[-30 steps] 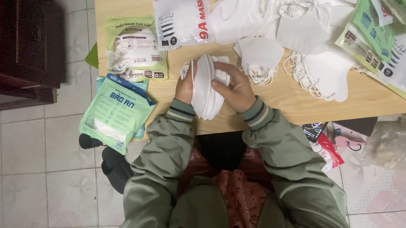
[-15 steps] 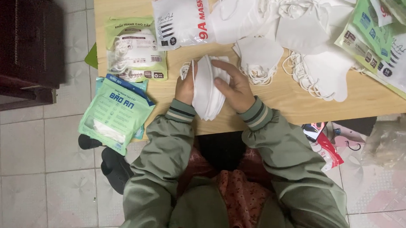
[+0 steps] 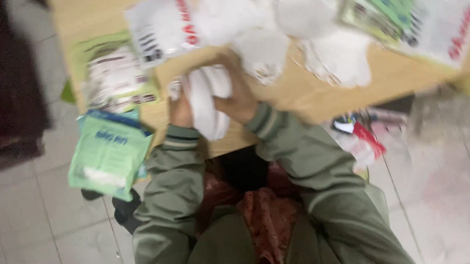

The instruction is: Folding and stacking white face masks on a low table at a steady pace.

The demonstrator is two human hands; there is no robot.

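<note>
A: What are the hands doing?
B: Left hand (image 3: 181, 110) and right hand (image 3: 240, 98) are clasping 1 stack of white masks (image 3: 209, 100) at the worktop's (image 3: 304, 93) 6 o'clock edge, likely squaring it before bagging.

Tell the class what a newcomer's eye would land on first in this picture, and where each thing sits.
First, the stack of white masks at the near edge of the wooden table, held between the left hand and right hand. Next, the heap of loose white masks at the table's far side, and the green packet overhanging its left corner.
</note>
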